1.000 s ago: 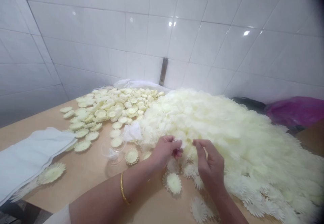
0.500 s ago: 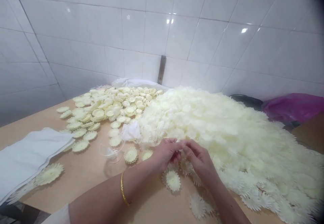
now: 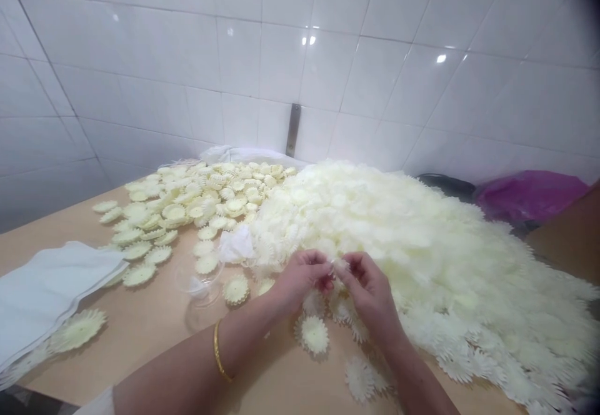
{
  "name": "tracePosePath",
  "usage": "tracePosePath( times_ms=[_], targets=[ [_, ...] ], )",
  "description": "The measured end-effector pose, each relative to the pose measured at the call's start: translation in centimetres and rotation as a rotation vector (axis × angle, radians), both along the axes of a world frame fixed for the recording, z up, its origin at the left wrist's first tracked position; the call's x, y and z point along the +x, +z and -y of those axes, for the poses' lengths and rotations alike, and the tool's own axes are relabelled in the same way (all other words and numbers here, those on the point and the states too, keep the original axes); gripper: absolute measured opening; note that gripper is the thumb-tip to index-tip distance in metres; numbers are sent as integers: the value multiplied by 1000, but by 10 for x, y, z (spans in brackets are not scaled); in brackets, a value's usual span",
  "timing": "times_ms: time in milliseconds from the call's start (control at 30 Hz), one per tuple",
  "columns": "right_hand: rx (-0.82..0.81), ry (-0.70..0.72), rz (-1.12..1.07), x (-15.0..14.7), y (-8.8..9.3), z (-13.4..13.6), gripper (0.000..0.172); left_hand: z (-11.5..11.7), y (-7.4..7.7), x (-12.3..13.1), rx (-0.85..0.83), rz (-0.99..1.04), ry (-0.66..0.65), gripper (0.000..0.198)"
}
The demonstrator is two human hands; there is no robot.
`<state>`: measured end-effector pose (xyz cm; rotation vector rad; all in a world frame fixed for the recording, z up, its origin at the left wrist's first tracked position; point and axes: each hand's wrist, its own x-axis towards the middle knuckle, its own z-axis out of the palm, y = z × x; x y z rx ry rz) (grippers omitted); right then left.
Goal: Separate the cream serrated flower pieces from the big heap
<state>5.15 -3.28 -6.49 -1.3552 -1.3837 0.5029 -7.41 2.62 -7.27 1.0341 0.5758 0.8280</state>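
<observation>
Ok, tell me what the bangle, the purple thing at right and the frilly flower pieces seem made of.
Bangle: probably metal, gold-coloured, judging by its yellow sheen. Purple thing: likely thin plastic, from its slightly glossy creases. Flower pieces: thin, pale and matt with toothed edges; fabric or paper, I can't tell which.

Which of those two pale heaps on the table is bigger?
The right heap: it spreads much wider and looks taller than the left heap, whose frilly pieces look thicker.

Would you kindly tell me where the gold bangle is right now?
In the head view, the gold bangle sits left of centre in the lower half, around the left forearm, between the left hand and the pale sleeve.
</observation>
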Motion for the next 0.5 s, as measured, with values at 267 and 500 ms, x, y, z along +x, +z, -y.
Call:
tracePosePath(
  times_ms=[267, 500],
  targets=[
    [-82, 107, -65, -1, 6, 1, 26, 9, 4, 1, 252, -179, 93, 20],
    [-32, 23, -34, 0, 3, 0, 29, 9, 4, 0, 271, -148, 95, 19]
  ],
)
